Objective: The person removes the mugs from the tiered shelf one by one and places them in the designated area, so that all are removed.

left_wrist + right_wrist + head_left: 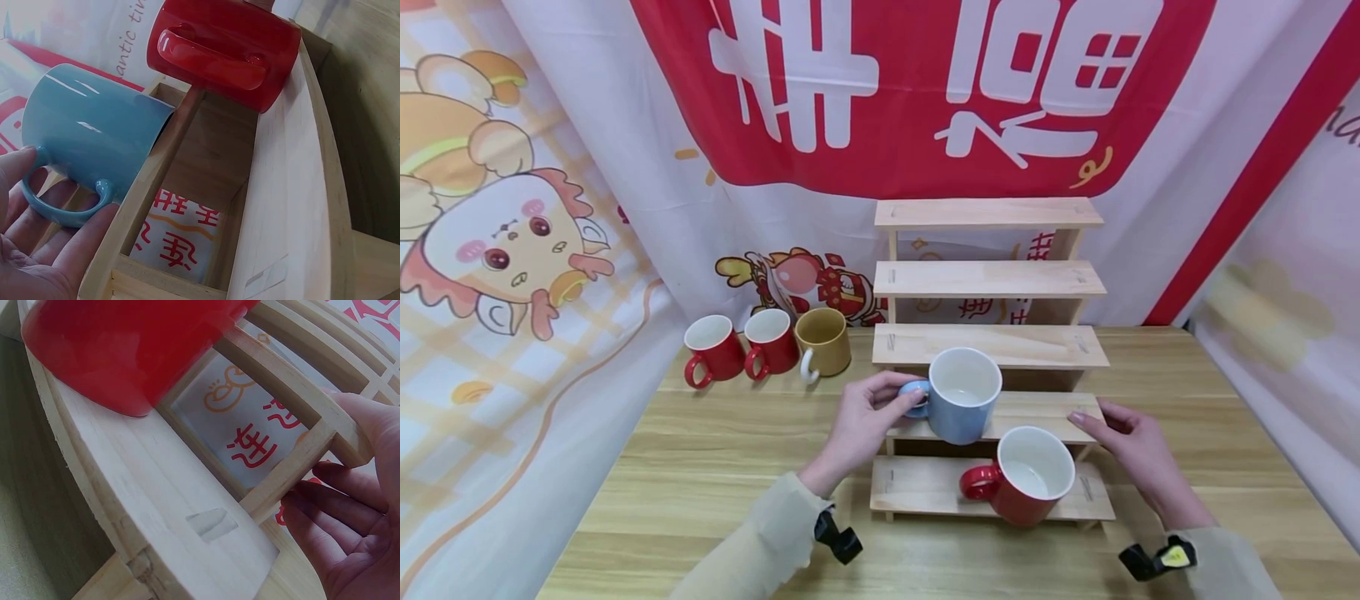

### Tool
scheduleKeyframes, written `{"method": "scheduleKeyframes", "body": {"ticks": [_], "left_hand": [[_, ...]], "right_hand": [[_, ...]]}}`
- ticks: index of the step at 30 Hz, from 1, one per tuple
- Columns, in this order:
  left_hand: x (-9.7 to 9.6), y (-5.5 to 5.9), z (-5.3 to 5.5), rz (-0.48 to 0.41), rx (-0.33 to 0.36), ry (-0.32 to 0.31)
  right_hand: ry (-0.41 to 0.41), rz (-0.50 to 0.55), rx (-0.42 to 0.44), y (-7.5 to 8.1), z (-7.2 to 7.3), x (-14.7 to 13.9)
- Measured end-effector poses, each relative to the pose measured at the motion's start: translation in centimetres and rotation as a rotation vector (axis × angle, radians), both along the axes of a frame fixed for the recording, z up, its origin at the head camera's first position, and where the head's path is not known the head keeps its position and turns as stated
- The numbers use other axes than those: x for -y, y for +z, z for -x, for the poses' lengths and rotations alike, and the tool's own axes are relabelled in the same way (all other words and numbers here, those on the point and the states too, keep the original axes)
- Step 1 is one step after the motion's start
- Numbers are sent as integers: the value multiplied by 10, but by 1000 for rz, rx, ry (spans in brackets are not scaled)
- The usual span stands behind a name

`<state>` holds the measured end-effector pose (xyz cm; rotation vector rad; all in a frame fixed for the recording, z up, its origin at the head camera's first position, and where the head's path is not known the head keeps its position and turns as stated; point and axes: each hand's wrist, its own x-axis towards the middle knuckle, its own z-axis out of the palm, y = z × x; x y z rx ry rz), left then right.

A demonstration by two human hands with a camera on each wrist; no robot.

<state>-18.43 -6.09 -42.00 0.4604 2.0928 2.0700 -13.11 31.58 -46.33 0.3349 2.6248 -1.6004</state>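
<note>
Jutting from left grip (859, 427): blue mug (962, 417)

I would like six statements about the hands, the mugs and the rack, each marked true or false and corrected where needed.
1. The left hand holds the blue mug by its handle. True.
2. A red mug stands on the lowest step. True.
3. A hand grips that red mug. False: the right hand grips the second step up by its right end.
4. The three mugs at left are all red. False: two red mugs and one mustard mug stand there.
5. The mustard mug has a white handle. True.
6. There are four steps. False: the wooden rack has five.
</note>
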Motion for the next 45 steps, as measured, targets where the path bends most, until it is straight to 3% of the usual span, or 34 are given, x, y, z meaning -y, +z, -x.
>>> {"method": "scheduleKeyframes", "body": {"ticks": [11, 23, 29, 45], "left_hand": [[-1, 0, -1, -21, -2, -4], [4, 7, -6, -22, -67, 58], [19, 19, -9, -96, -88, 85], [79, 45, -28, -100, -210, 285]], "right_hand": [[-11, 4, -6, -1, 0, 0], [-15, 9, -18, -2, -1, 0], [-11, 6, -12, -1, 0, 1], [5, 14, -17, -1, 1, -1]]}}
